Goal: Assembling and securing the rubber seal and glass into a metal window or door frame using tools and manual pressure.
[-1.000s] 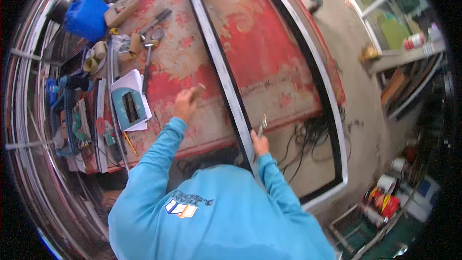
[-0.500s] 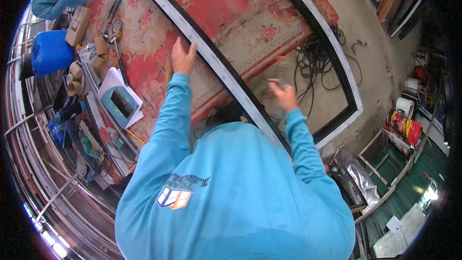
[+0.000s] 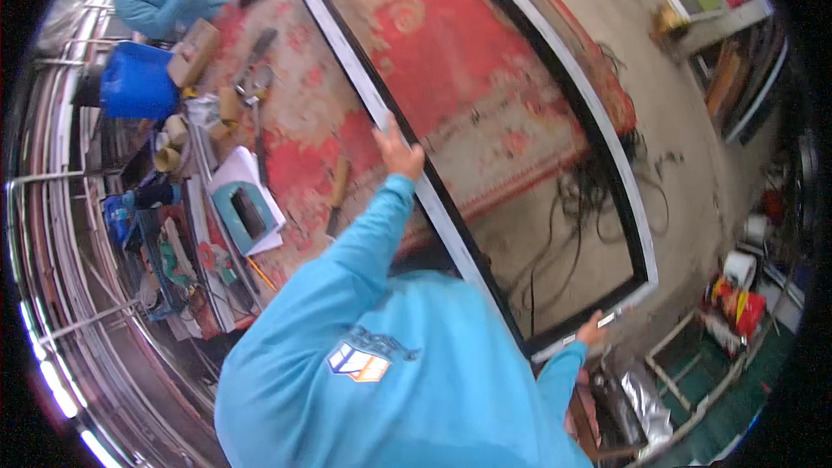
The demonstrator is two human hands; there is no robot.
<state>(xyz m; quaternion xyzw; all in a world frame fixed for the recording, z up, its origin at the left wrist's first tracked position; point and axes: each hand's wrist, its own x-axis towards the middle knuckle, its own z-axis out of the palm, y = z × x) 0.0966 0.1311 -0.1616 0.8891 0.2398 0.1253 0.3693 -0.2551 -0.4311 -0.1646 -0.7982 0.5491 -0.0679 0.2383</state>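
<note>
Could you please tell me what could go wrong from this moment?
1. The frame juts past the near edge of the table, so pressing on its overhanging end might tip or shift it.
2. The right hand holds a shiny metal tool close to the frame's corner; a slip could scratch it.
3. Loose cables lie on the floor near the overhanging end, and might catch a foot.

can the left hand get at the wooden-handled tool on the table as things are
Probably yes: the left hand is at the left bar of the frame, and the wooden-handled tool lies on the table just left of the hand, with nothing visible between them.
</note>
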